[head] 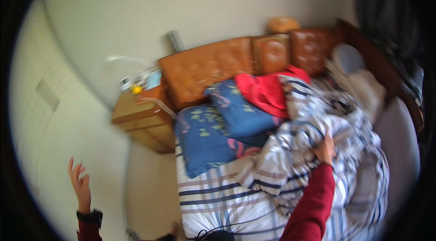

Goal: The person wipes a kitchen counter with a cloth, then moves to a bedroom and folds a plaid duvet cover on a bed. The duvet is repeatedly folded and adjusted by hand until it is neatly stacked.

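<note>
My right hand (326,149) reaches into a crumpled striped duvet (293,152) on the bed, its fingers against the cloth. Blur hides whether they grip a fold. Off to the left, my left hand (81,183) is raised beside the bed, empty, with its fingers apart and a dark band at the wrist. A blue patterned pillow (207,142) lies flat near the bed's left side. Another blue pillow (245,115) overlaps it. Red cloth (264,93) rests on the second pillow, touching the duvet's upper end. Beneath is a striped sheet (211,200).
A brown tufted headboard (207,67) backs the bed. Left of it stands a wooden bedside cabinet (146,122) carrying small items and a white cable. A beige heap (364,84) lies at the far right corner, near a dark curtain (388,19). A black cable (238,224) crosses the sheet.
</note>
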The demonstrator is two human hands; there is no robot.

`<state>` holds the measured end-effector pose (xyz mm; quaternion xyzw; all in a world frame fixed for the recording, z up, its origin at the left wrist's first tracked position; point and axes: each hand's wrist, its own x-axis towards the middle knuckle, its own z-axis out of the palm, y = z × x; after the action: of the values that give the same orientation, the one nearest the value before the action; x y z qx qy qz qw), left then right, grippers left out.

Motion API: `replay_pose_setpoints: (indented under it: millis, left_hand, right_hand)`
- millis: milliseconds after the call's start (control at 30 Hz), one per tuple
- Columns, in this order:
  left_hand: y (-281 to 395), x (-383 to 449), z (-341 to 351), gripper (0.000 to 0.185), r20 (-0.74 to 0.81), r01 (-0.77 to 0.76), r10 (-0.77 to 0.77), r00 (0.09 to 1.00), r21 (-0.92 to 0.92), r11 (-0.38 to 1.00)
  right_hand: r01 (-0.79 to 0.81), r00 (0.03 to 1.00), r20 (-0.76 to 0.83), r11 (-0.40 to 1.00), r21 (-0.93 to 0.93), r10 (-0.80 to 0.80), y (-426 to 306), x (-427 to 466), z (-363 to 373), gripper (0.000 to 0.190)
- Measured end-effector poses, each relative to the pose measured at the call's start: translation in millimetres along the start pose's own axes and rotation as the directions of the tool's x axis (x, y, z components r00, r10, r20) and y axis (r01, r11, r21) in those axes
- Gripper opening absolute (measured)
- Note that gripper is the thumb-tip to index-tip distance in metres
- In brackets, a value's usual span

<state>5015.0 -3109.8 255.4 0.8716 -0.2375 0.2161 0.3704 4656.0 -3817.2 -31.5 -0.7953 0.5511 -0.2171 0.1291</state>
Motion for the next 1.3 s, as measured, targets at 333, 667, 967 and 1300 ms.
replay_pose_setpoints:
  millis: [333, 667, 967, 1300]
  left_hand:
    - [37, 21, 37, 0.025, 0.098, 0.149, -0.131, 0.986, -0.200, 0.969]
    - [8, 5, 175, 0.017, 0.633, 0.366, 0.088, 0.769, -0.548, 0.752]
    - [88, -70, 257, 0.037, 0.680, 0.232, 0.666, 0.307, -0.732, 0.640]
    - [5, -248, 237, 0.063, 0.840, 0.250, 0.524, 0.138, -0.542, 0.802]
  right_hand:
    - [-0.283, 0.955, 0.043, 0.944, -0.173, 0.294, 41, -63, 31, 0.039]
    - [-0.521, 0.854, 0.003, 0.854, 0.006, 0.521, -68, -238, -99, 0.039]
    - [-0.608, 0.708, -0.192, 0.725, 0.323, 0.679, -246, -674, -398, 0.029]
    - [-0.988, -0.080, -0.775, 0.053, 0.146, 0.627, -382, -1162, -480, 0.010]
